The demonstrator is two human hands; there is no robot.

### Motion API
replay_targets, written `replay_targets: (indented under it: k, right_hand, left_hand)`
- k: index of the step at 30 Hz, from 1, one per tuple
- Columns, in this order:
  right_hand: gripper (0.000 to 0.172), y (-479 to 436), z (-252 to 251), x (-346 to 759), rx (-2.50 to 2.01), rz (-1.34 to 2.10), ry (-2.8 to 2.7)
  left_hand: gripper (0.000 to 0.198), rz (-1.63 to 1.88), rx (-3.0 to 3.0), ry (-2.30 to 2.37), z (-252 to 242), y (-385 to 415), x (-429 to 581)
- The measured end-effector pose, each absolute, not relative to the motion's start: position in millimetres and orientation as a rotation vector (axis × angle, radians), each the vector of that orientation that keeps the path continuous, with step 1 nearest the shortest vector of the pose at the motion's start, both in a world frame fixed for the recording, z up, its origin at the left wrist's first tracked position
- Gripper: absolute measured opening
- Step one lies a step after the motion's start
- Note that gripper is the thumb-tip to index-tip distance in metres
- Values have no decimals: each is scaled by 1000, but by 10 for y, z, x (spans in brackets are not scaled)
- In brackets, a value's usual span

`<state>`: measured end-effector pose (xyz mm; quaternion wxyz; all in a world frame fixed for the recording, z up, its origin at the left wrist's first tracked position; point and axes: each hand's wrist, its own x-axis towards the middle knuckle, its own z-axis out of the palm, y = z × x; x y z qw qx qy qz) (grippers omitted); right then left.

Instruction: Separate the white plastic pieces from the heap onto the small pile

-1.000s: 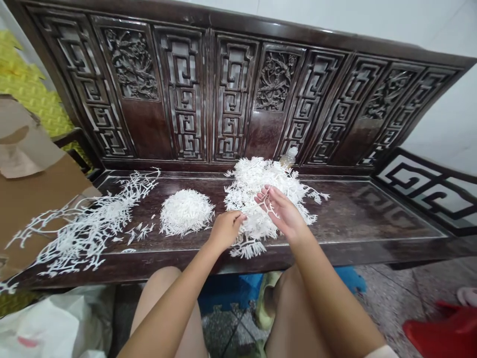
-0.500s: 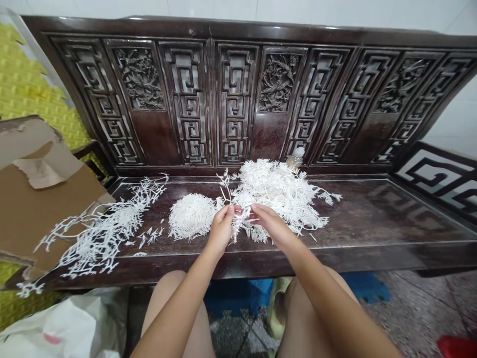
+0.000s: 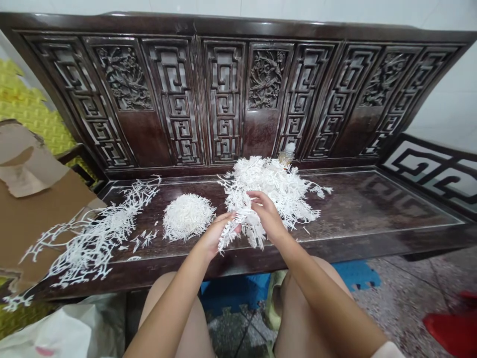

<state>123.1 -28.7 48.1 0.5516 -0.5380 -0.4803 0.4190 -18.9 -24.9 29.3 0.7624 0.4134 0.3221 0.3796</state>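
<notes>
Between my hands is a white plastic sprig [image 3: 244,219] with many fine branching tips. My left hand [image 3: 214,233] is closed on its left side, and part of the sprig droops over the fingers. My right hand [image 3: 269,214] has its fingers bent around the right side of the sprig, with the fingertips partly lost among white branches. Right behind them rises a large heap of similar white sprigs [image 3: 279,184]. To the left of my left hand lies a rounded pile of short white pieces [image 3: 189,217].
Bare branching white stems [image 3: 108,228] lie tangled at the bench's left end, partly over torn cardboard [image 3: 40,219]. A capped clear bottle [image 3: 287,153] stands behind the heap against the carved backrest [image 3: 261,132]. A white bag [image 3: 63,328] is at lower left.
My left hand has come lower and nearer the bench's front edge. A fuller, bushier sprig now shows between my hands; the upright thin stem above my left hand is gone. The view has shifted slightly.
</notes>
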Motion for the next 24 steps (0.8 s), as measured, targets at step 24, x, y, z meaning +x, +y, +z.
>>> replay_targets:
  k: [24]
  right_hand:
    - [39, -397, 572, 1180, -776, 1353, -1720]
  left_hand:
    - [15, 637, 450, 559, 264, -225, -351]
